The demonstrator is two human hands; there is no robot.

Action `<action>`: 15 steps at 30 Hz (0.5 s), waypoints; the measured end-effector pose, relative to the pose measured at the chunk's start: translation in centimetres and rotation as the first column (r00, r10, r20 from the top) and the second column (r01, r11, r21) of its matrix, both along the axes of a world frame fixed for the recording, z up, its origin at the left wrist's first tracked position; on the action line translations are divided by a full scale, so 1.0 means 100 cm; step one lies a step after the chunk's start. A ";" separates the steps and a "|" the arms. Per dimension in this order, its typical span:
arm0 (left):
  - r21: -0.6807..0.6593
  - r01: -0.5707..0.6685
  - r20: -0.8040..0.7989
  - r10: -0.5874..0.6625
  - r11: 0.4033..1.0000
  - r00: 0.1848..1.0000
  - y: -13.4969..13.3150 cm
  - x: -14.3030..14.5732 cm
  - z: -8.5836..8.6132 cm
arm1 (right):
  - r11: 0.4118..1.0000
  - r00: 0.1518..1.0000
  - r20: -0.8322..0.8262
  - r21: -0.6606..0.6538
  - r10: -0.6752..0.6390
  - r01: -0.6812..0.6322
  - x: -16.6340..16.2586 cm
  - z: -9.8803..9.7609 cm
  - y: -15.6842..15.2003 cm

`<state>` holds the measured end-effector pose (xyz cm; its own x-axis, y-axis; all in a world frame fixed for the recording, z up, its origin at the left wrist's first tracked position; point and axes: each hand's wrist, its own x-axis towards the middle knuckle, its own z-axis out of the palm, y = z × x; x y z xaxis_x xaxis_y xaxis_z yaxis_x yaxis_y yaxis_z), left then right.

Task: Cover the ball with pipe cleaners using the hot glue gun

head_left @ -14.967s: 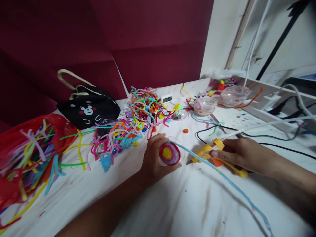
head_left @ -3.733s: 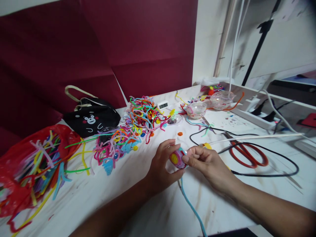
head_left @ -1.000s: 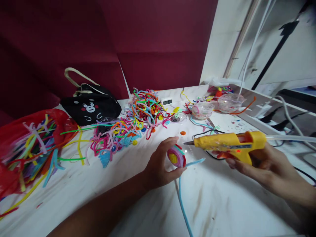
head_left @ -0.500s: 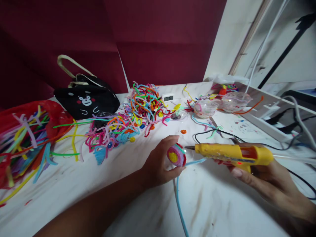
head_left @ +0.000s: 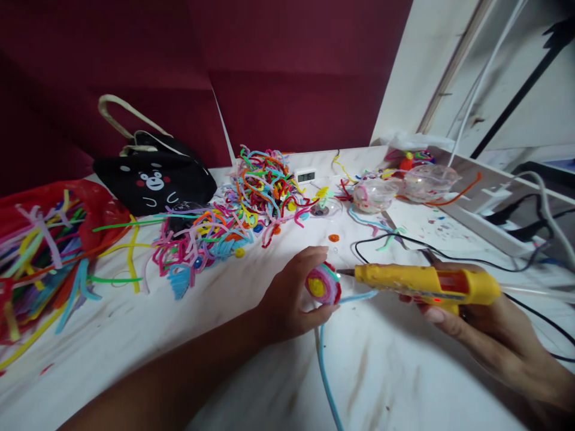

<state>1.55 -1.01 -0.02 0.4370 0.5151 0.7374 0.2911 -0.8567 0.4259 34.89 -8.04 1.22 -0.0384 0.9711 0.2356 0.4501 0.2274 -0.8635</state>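
Observation:
My left hand point(head_left: 294, 290) is closed around a small round piece wound from coloured pipe cleaners point(head_left: 324, 284), yellow at its centre with pink, red and teal rings. It seems to sit on something clear, which my fingers partly hide. In my right hand point(head_left: 480, 335) is a yellow hot glue gun point(head_left: 404, 278), a red light glowing on its side. The gun's metal nozzle points left and is at or very near the round piece's upper right edge. Light blue pipe cleaners point(head_left: 329, 377) trail on the table beside and below the left hand.
A tangled heap of pipe cleaners point(head_left: 263, 182) lies mid-table, with a black bag point(head_left: 155, 179) and a red bag of pipe cleaners point(head_left: 108, 209) to the left. Clear plastic bowls point(head_left: 375, 196), a white tray point(head_left: 489, 215) and a black cord point(head_left: 449, 248) lie right. A small digital display point(head_left: 306, 176) stands behind.
The view has shifted slightly. The round piece appears turned a little in my left hand, and the glue gun's nozzle stays by its edge.

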 end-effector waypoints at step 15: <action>0.005 0.043 0.021 -0.043 0.999 0.999 0.001 0.000 -0.001 | 0.999 0.997 -0.073 0.035 0.039 -0.037 -0.005 -0.001 -0.001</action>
